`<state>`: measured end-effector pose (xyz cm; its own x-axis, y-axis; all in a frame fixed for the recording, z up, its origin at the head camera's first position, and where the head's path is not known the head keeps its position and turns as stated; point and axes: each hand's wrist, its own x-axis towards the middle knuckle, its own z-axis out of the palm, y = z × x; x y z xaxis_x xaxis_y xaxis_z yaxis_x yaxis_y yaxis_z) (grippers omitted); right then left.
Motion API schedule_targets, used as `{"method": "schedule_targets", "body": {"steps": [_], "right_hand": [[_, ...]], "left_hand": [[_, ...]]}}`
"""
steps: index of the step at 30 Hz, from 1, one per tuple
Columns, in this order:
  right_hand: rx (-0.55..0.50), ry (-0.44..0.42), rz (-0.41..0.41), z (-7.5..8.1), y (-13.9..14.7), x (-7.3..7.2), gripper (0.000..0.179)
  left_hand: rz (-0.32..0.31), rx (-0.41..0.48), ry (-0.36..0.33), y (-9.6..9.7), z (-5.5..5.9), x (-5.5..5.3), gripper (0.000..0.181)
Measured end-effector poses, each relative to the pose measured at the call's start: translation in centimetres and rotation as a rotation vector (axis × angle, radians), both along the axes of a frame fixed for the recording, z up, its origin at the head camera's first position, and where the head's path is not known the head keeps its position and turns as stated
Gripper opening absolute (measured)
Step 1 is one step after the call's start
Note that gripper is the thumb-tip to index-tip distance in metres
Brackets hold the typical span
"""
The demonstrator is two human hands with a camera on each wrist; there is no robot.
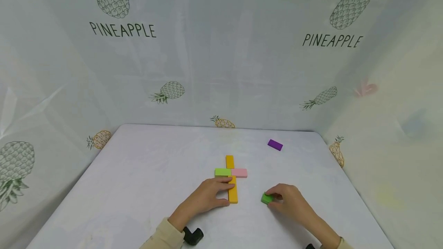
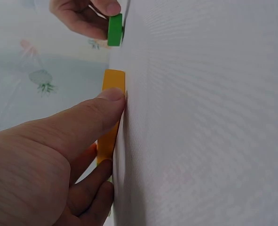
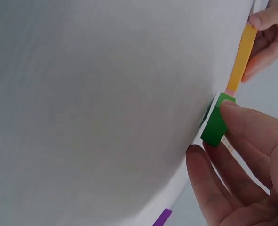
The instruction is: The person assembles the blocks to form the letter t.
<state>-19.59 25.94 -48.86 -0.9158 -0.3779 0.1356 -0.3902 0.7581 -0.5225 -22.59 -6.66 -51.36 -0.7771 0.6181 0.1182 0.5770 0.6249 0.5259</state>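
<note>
A pale cloth with pineapples on it [image 1: 211, 57] goes all the way across the top of the frame, behind a white desk [image 1: 138, 176]. At the bottom, left of the middle, there is a tan sleeve [image 1: 164, 235] and a black thing [image 1: 194, 237] beside it. The left hand [image 1: 207, 196] comes up from there, and its thumb and fingers are clamped on the long yellow block [image 1: 233, 195], low in the middle of the frame. Just above that, a light green block [image 1: 222, 172] lies flat, pointing left. A short yellow block [image 1: 230, 161] stands out above it, pointing to the top of the frame. A pink block [image 1: 239, 172] lies flat on the right, its end touching the light green one. These four make a cross. Further right, low in the frame, is a dark green block [image 1: 265, 198]. The right hand [image 1: 290, 200] pinches it with thumb and fingers, and I can't tell if it touches the desk. The two hands are well apart. Above them, right of the middle, a purple block [image 1: 275, 145] lies slanted near the back edge of the desk
</note>
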Motion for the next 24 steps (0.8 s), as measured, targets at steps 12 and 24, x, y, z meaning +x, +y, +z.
{"method": "schedule_targets", "body": {"steps": [12,24], "right_hand": [[0.042,-0.065,-0.031,0.0,-2.7,0.9,0.027],[0.029,-0.088,0.022,0.1,-4.8,1.2,0.025]], "left_hand": [[0.003,-0.012,0.007,0.0,-0.3,-0.1,0.059],[0.000,-0.004,0.013,-0.1,-0.4,-0.1,0.058]]}}
